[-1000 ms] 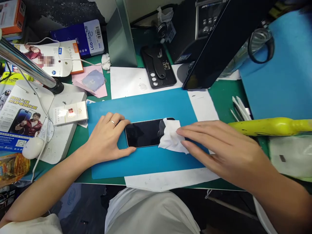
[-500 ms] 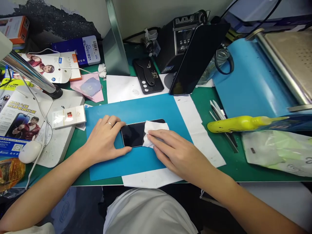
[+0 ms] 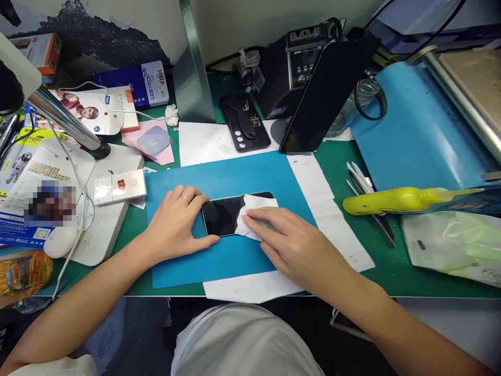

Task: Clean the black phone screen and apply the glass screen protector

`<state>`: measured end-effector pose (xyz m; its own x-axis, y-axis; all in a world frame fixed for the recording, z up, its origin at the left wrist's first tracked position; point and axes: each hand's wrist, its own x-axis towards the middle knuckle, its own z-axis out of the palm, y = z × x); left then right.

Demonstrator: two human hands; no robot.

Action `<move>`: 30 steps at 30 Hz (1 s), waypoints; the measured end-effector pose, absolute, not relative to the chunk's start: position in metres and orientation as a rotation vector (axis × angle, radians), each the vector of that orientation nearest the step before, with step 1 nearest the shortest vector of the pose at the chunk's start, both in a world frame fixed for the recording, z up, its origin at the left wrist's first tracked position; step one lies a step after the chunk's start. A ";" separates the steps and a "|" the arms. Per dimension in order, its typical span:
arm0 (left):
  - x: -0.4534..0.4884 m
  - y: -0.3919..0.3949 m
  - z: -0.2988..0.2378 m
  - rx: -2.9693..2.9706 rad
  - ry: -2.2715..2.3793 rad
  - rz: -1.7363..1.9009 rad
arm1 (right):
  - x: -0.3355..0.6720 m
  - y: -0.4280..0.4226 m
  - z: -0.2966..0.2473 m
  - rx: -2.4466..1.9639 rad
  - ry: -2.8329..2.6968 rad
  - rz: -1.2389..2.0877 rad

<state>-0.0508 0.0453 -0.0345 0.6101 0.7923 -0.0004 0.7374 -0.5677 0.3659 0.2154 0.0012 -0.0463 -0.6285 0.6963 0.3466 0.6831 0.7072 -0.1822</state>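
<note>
A smartphone [image 3: 222,215] with a dark screen lies face up on a blue mat [image 3: 180,274]. My left hand [image 3: 175,222], a ring on one finger, grips the phone's left end between thumb and fingers. With my right hand [image 3: 291,240] I pinch a crumpled white tissue [image 3: 256,202] and press it on the screen. The tissue and my fingers cover much of the phone's right half.
Behind the mat lie a black phone case [image 3: 245,122] and a tilted black tablet-like screen [image 3: 326,96]. On the right are a yellow-handled tool [image 3: 385,202], tweezers [image 3: 387,235] and a plastic packet [image 3: 450,245]. At left stands a lamp base [image 3: 107,230] with a cigarette-pack-like box [image 3: 119,187].
The whole view has shifted a little, so everything sits farther right. Both hands keep their hold; the tissue's lower edge looks slightly reshaped on the screen.
</note>
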 end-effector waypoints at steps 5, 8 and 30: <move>-0.051 0.045 -0.035 2.494 1.246 0.236 | 0.213 0.005 -0.047 -1.037 -2.525 0.046; -0.051 0.045 -0.035 2.496 1.240 0.228 | 0.217 0.001 -0.050 -1.043 -2.522 0.053; -0.051 0.046 -0.036 2.492 1.219 0.240 | 0.230 0.025 -0.055 -0.778 -2.597 0.341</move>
